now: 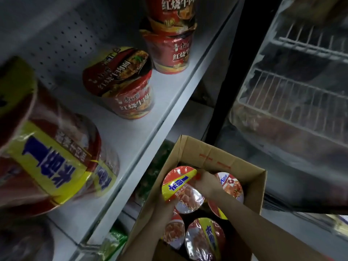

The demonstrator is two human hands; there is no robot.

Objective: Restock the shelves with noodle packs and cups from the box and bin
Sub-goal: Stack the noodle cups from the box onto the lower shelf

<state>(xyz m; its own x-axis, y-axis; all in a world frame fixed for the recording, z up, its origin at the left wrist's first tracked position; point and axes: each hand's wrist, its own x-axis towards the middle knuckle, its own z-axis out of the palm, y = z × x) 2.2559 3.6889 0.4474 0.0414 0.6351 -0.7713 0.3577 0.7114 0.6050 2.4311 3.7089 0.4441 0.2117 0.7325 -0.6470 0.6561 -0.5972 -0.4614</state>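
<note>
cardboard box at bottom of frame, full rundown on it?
The cardboard box is plain brown corrugated board with faint red markings on one inner flap. It stands open at the top, flaps up, below the white shelf edge. It holds several foil-lidded noodle cups, red with yellow bands. Both forearms reach into it: the left hand and right hand grip one raised cup. Its base is out of view.

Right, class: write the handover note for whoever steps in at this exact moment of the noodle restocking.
Left hand and right hand both grip one red-and-yellow foil-lidded noodle cup inside the open brown cardboard box.
Done: several red noodle cups, some stacked, stand on the white metal shelf.
Left: shelve the held cup, then the other cups in the box.
</note>
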